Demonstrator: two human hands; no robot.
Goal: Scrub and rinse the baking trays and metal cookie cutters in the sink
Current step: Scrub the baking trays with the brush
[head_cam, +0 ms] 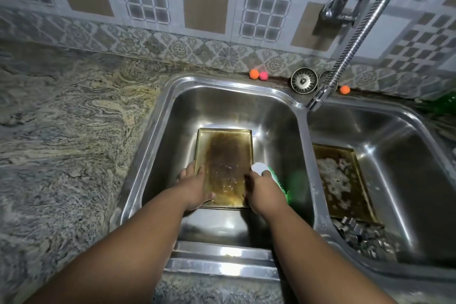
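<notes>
A stained, wet baking tray point(225, 155) lies in the left sink basin point(222, 103). My left hand point(195, 185) grips the tray's near left edge, thumb on the near rim. My right hand point(261, 190) holds a green scrub brush point(276, 177) with a white end at the tray's right edge. A second baking tray point(343, 180) with soap foam on it lies in the right basin point(385, 131). Several metal cookie cutters point(362, 234) are piled at that tray's near end.
A flexible metal faucet hose point(345, 57) hangs down over the divider between the basins; no water is seen running. A metal drain strainer point(304, 80) and three small orange and pink balls point(254, 74) sit on the back ledge. A granite counter point(61, 131) lies to the left.
</notes>
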